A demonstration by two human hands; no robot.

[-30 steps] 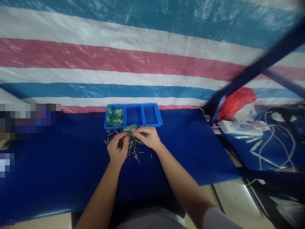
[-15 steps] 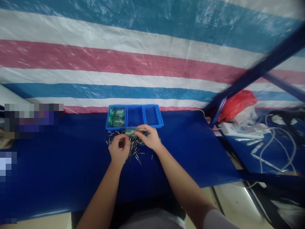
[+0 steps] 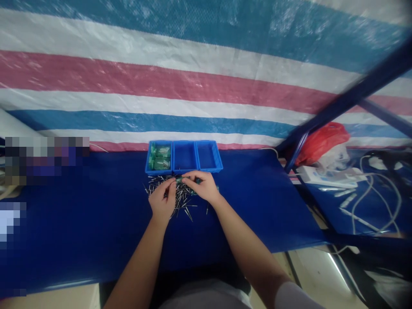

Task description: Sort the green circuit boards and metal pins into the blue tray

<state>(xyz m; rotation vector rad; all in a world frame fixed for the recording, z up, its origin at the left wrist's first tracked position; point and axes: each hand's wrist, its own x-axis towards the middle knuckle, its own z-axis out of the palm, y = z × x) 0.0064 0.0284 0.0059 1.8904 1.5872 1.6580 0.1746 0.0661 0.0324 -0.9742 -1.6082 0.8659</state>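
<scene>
Between my hands, just above a pile of thin metal rods with dark and silver parts, is a small see-through green case, seen almost edge-on. My right hand pinches its right end between thumb and fingers. At the case's left end, my left hand has its thumb and forefinger pressed together on it. Whether a rod is also in the left fingers is too small to tell. More green pieces lie partly hidden under my right hand.
Behind my hands stands a blue three-part tray; several green cases fill its left compartment. A striped sheet hangs behind the blue table. To the right are a metal frame, red bag, power strip and cables.
The green case has turned from showing its flat face to nearly edge-on. My left fingers have moved up and right onto its end.
</scene>
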